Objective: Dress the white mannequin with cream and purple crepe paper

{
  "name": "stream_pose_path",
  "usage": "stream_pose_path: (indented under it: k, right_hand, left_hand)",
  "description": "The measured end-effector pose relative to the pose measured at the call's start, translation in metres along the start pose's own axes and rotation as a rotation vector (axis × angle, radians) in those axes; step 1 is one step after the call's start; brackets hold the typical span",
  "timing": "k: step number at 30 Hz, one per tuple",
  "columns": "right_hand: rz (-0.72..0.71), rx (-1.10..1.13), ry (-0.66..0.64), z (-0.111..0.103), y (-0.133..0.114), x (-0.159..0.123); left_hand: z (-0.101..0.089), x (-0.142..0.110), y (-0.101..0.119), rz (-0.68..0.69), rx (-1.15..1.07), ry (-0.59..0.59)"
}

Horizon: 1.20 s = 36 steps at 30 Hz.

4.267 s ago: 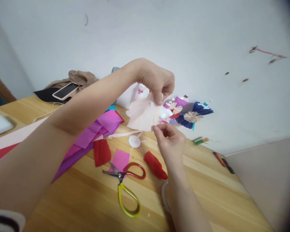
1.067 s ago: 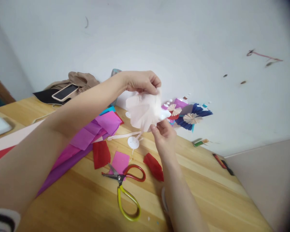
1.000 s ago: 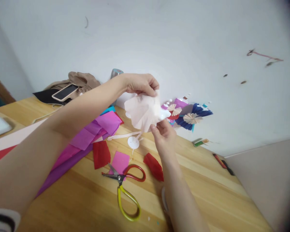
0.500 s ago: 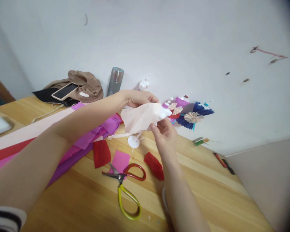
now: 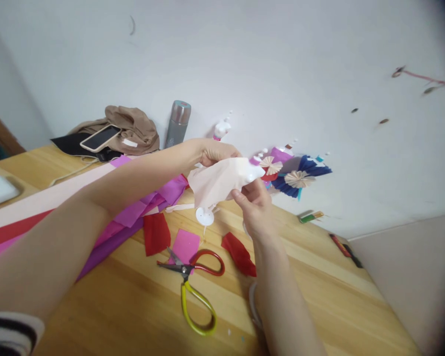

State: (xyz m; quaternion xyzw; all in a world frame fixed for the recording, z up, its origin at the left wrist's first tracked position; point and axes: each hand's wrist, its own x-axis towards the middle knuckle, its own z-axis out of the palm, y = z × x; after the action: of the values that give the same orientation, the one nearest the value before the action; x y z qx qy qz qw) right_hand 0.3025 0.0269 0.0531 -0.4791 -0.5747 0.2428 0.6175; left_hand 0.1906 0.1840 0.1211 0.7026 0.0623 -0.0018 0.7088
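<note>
In both hands, above the table, is a small white figurine (image 5: 255,173) lying on its side, with a sheet of pale pink crepe paper (image 5: 217,181) around its body. My left hand (image 5: 218,151) is closed at the upper edge of the paper, its fingertips partly hidden behind it. My right hand (image 5: 255,201) is closed from below, thumb against the paper near the figurine's white end, other fingers behind. Below them, scissors (image 5: 185,271) with one red and one yellow handle lie with blades apart on a pink paper square (image 5: 185,243).
Red paper pieces (image 5: 156,233) and a white disc with strings (image 5: 204,216) lie on the wooden table (image 5: 133,306). Long coloured paper sheets (image 5: 40,202) spread at left. Behind stand a grey flask (image 5: 178,124), a phone (image 5: 101,138) on brown cloth, and decorated figurines (image 5: 298,177).
Both hands keep their hold on the figurine and paper, with the paper's lower edge hanging slightly differently. The view has shifted slightly.
</note>
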Motion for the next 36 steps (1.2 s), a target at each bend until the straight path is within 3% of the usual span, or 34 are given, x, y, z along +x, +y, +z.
stream_pose_path:
  k: [13,22,28,32,36]
  right_hand:
    - [0.014,0.015,-0.009,-0.002,0.006,0.0]
    - [0.018,0.077,0.027,-0.001,0.005,-0.001]
    - [0.06,0.156,0.049,-0.001,0.003,-0.001]
    - [0.059,0.172,0.048,-0.001,0.002,-0.001]
    - [0.049,0.169,0.036,-0.001,0.003,-0.001]
  left_hand:
    - [0.009,-0.01,0.011,-0.014,-0.01,-0.019]
    - [0.015,-0.014,0.013,-0.019,-0.035,0.035]
    - [0.027,-0.026,0.022,-0.069,-0.005,0.198]
    - [0.025,-0.023,0.021,-0.048,0.063,0.23]
    - [0.019,-0.023,0.024,0.103,0.088,0.304]
